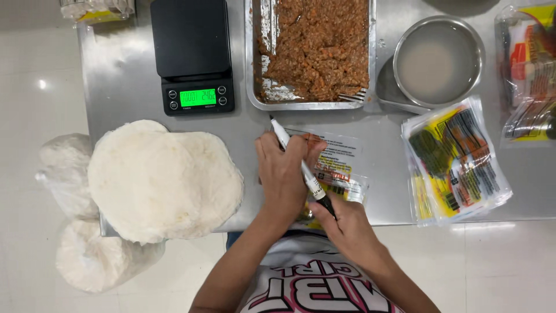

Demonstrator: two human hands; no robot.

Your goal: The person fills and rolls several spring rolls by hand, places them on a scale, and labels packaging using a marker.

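My right hand (pixel 347 223) is closed around the dark end of one white marker pen with a black tip (pixel 301 165), which slants up and away from that grip toward my left hand (pixel 282 174); my left hand lies flat, fingers together, pressing down on one clear plastic packet with orange and yellow print (pixel 339 159), and the pen crosses over its knuckles; the packet sits directly under both hands on the steel table (pixel 127 75); to the right of my grip lies one more stack of clear printed packets with yellow and dark labels (pixel 454 162), and further right, at the edge, another printed bag (pixel 530 69); beyond my hands stands one rectangular metal tray of brown minced filling (pixel 313 52), with one fork (pixel 353 95) resting in its near corner; right of the tray is one round metal bowl of cloudy liquid (pixel 437 61); left of the tray is one black digital scale with a green display (pixel 194 55); left of my left hand lies one pile of round white flatbreads (pixel 162 182); below it, off the table, I count two bagged white bundles (pixel 66 174).
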